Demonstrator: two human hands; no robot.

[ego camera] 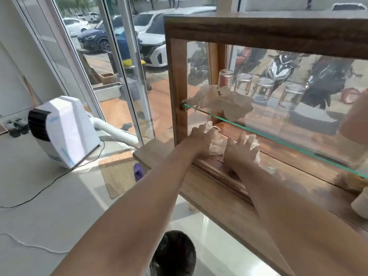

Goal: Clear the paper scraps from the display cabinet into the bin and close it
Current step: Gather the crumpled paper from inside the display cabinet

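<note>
You reach both arms into the open cabinet [177, 80], left hand [199, 140] and right hand [240, 151] each closing its grip on paper scraps [216, 144], ready for the bin [175, 253] below.

Both bare arms stretch forward, left hand [200, 139] and right hand [240, 150] side by side, fingers spread.

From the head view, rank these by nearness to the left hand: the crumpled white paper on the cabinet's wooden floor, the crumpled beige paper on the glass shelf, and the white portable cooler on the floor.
1. Crumpled white paper, touching the left hand.
2. Crumpled beige paper, above on the glass shelf.
3. White portable cooler, far left on the floor.
</note>
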